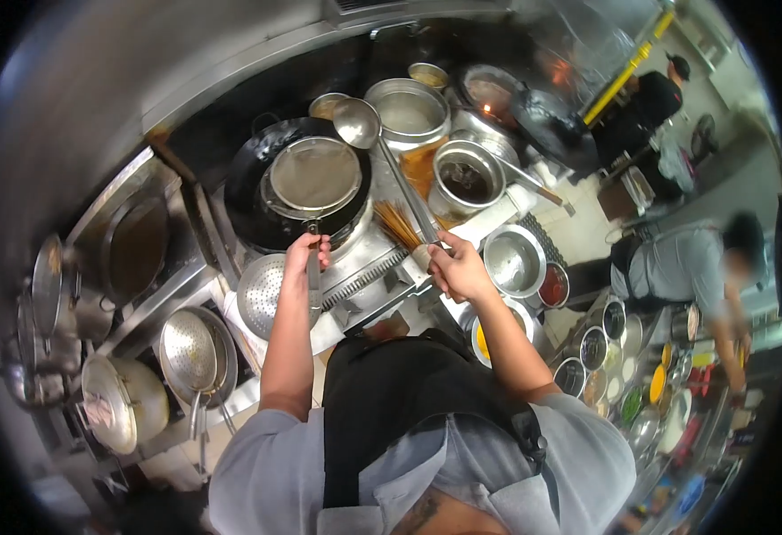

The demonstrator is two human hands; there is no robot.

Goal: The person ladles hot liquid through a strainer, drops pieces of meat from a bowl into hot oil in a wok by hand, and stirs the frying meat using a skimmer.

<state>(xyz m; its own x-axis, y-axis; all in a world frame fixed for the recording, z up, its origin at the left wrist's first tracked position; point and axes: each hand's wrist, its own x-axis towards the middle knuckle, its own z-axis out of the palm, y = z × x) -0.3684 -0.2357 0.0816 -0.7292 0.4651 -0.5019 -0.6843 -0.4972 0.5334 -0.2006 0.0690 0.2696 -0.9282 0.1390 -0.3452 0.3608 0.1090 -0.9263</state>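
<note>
My left hand is closed around the handle of a round fine-mesh strainer, which is over a large black wok. The fingers of my right hand are wrapped round the long handle of a steel ladle. The ladle's bowl is up at the strainer's upper right, beside the wok's rim. Below my left hand lies a perforated skimmer. A bundle of thin bamboo sticks stands between my hands.
Pots and a pot of dark liquid stand behind my right hand. At right are a steel bowl and several ingredient containers. A co-worker bends over them; another person stands farther back. Strainers sit at left.
</note>
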